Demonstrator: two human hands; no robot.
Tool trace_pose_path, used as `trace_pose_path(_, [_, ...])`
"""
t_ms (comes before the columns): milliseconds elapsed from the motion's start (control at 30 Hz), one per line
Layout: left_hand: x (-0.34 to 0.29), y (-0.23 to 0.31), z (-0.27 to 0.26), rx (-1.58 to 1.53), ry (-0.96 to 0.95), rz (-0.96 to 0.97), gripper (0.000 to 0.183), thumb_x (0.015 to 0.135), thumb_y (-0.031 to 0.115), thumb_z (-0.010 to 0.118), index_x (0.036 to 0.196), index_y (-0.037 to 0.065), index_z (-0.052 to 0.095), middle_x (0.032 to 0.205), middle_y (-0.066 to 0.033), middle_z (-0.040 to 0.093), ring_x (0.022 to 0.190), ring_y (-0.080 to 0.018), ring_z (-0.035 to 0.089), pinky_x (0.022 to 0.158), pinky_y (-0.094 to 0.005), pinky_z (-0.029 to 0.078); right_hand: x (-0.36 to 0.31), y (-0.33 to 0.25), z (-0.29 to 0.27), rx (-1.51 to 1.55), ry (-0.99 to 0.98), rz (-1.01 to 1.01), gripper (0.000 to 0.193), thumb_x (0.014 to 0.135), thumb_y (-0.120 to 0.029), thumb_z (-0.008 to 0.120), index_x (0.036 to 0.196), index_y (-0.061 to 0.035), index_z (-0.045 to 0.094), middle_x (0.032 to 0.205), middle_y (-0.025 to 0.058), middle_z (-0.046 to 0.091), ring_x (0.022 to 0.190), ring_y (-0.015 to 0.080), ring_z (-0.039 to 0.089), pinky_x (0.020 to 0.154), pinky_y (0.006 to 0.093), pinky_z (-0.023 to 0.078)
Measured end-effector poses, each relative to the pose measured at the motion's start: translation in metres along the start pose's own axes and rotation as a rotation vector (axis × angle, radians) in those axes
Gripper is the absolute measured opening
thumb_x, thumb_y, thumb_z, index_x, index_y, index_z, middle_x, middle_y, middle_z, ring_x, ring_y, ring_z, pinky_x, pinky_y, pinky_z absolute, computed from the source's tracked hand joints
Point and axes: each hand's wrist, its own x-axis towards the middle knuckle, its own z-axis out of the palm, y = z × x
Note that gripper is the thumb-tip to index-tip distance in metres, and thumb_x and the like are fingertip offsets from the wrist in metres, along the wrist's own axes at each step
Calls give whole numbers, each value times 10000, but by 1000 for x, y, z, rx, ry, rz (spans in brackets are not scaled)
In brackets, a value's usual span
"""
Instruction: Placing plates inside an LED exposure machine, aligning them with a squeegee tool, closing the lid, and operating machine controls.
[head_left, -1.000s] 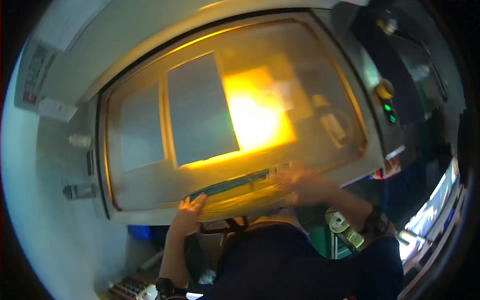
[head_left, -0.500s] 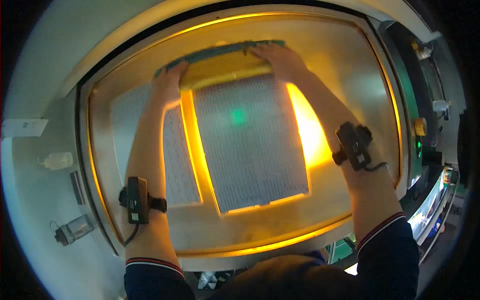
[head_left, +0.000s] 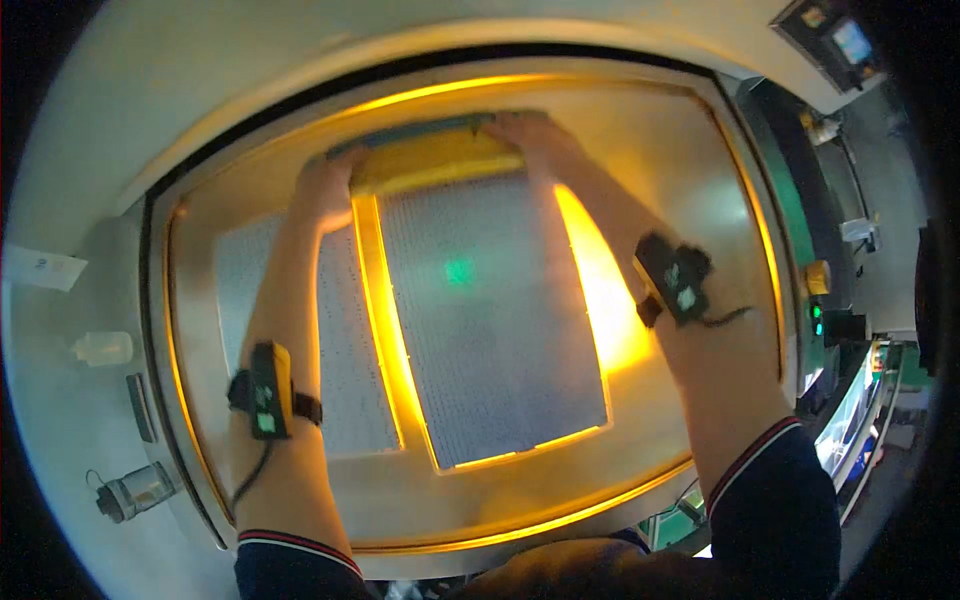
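Left hand (head_left: 330,190) closes around the left end of a long yellow-and-blue bar (head_left: 430,165), its fingers near the dark upper edge. Through the head camera I see the right hand (head_left: 525,140) closed over the same bar towards its other end, fingers bent across that edge; both are blurred, so I cannot tell how firmly either one presses. The bar sits near the far side of a wide framed panel (head_left: 450,515) with rounded corners and an orange glow along its border, and it rises slightly towards my right.

Just on the near side of the bar I make out a large grey rectangle (head_left: 490,330) with a soft green spot (head_left: 458,272) on it. A bright yellow strip (head_left: 385,300) separates it from a second grey patch (head_left: 345,380), partly hidden by the left forearm. Beside the right forearm I have a patch of strong yellow light (head_left: 610,310). Each forearm carries a small strapped box, one on the left (head_left: 266,390) and one on the right (head_left: 672,280).

Off the panel, to my left, I see a pale bottle (head_left: 103,348) and a clear jar (head_left: 138,490); to my right, a yellow knob (head_left: 818,278) above green lights (head_left: 817,318).
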Motion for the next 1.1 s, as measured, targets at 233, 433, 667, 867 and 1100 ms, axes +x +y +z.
trace_pose_path(233, [-259,169,-48,-328,-501,-54,686,776,333,694,1355,48,463,1318,-188,550,1221,-478,459,1018,-570,379,-293,-85,-40,547,-415,-32,503,836,-151,588,1338,-155,550,1210,128,626,1059,340,604,889,445,505])
trace_pose_path(433, [-450,257,-37,-30,-288,73,761,720,183,725,1428,166,447,1492,-30,437,1322,-495,391,1089,-662,256,-496,-168,-88,261,-325,-167,716,846,-205,633,1490,-265,323,1551,73,311,1404,309,353,1096,673,252])
trace_pose_path(667, [-444,315,-76,-32,-237,-121,910,639,207,830,1446,181,411,1518,-40,394,1364,-411,364,1089,-683,230,-490,-126,-118,178,-7,-213,721,806,-208,698,1450,-314,391,1501,17,408,1363,297,411,1080,531,378])
trace_pose_path(867, [-519,394,0,-210,-216,-301,770,821,459,679,1473,163,398,1564,-132,289,1431,-373,268,1128,-571,256,-544,-96,-40,151,-66,-137,702,773,-188,721,1407,-355,470,1491,26,437,1346,330,434,996,475,474])
trace_pose_path(1100, [-601,418,-18,-1270,-654,-844,456,969,316,569,1297,-1,580,1220,-111,651,1113,-185,591,976,-313,444,-543,-81,123,158,-79,-25,545,872,-77,548,1361,-319,531,1442,-10,500,1278,280,517,869,530,515])
